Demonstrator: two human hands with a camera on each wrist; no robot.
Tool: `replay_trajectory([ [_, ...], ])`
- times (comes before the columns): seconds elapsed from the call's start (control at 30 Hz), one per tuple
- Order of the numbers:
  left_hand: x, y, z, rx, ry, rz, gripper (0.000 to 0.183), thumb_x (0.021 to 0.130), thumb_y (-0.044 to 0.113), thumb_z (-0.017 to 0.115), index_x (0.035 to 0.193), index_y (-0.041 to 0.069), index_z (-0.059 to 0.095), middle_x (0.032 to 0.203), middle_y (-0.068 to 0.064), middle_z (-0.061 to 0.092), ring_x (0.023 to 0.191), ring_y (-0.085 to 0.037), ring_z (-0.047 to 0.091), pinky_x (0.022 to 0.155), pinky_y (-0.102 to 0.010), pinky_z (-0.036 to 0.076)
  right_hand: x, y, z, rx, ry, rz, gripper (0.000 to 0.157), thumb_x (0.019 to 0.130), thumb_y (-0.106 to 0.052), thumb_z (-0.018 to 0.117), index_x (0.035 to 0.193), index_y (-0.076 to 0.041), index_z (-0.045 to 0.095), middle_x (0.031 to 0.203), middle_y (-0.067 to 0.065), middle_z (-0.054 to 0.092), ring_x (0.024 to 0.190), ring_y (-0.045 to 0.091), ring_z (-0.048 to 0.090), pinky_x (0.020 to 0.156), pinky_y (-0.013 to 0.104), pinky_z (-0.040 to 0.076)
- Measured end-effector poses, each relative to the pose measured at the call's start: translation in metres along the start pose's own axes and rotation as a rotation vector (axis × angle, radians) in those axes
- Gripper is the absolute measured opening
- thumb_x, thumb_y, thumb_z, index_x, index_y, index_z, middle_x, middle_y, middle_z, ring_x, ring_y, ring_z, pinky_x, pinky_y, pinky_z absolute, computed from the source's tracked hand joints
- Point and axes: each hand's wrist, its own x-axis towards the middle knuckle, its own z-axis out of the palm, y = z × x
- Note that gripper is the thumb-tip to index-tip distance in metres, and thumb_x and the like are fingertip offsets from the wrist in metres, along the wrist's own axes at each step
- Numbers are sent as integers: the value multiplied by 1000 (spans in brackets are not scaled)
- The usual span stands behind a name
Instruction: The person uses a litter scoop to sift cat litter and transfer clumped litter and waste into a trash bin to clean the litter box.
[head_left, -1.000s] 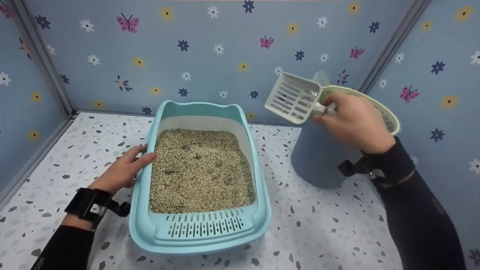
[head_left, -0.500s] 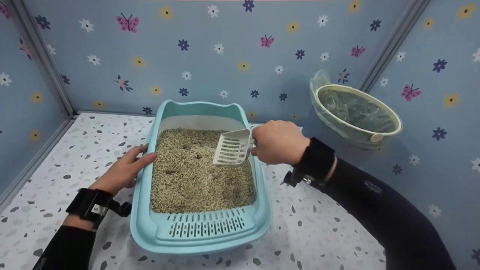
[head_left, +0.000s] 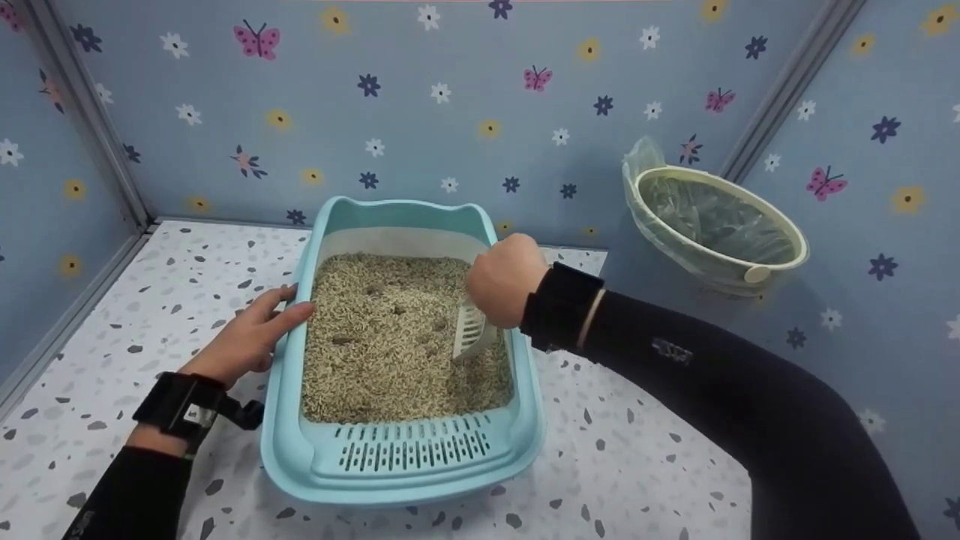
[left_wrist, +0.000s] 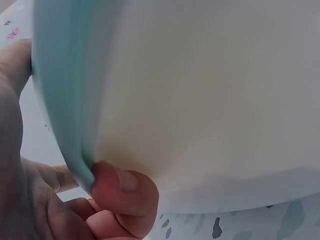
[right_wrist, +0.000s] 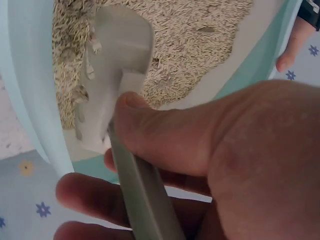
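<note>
Your worktop: white, grey terrazzo flecks. Panel past worktop's far edge: dusty blue; pink butterflies, yellow, white and navy flowers. Your litter box: aqua rim, off-white lower inner wall. Litter: tan, dark brown clumps. Your scoop: off-white. Bin off worktop's far right corner: cream rim, translucent liner. Your sleeves, wrist straps: black. Posts: grey.

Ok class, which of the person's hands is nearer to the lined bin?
The right hand: it holds the scoop at the right side of the litter tray, nearest the lined bin; the left hand grips the left rim, farther.
</note>
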Motion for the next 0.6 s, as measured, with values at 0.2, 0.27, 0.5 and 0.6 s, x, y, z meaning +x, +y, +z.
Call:
replay_trajectory([
  [0.2, 0, -1, 0, 0, -5, -1, 84, 117, 56, 52, 179, 13, 16, 146, -31, 57, 98, -25, 72, 66, -33, 63, 15, -10, -13, -67, -64, -21, 45, 103, -18, 62, 68, -21, 34, 64, -6, 29, 56, 12, 29, 47, 31, 31],
  [0.27, 1, -1, 0, -2, -7, -5, 84, 117, 56, 51, 179, 13, 15, 147, -31, 56, 97, -24, 72, 65, -33, 62, 20, -13, -15, -84, -94, -28, 47, 106, -21, 61, 69, -21, 32, 65, -5, 27, 57, 13, 26, 49, 32, 29],
  [0.5, 1, -1, 1, -12, -4, -1, 83, 117, 55, 52, 179, 12, 17, 146, -32, 58, 102, -27, 73, 72, -38, 67, 44, -18, -6, -63, -210, -45, 44, 108, -32, 62, 74, -21, 38, 70, -4, 35, 60, 14, 32, 51, 31, 33],
  [0.6, 1, 0, 1, -11, -5, 4, 82, 117, 55, 52, 178, 12, 18, 142, -30, 59, 98, -25, 73, 68, -34, 65, 53, -14, 2, -21, -227, -31, 41, 108, -31, 63, 75, -21, 40, 70, -4, 35, 60, 15, 33, 51, 32, 35],
])
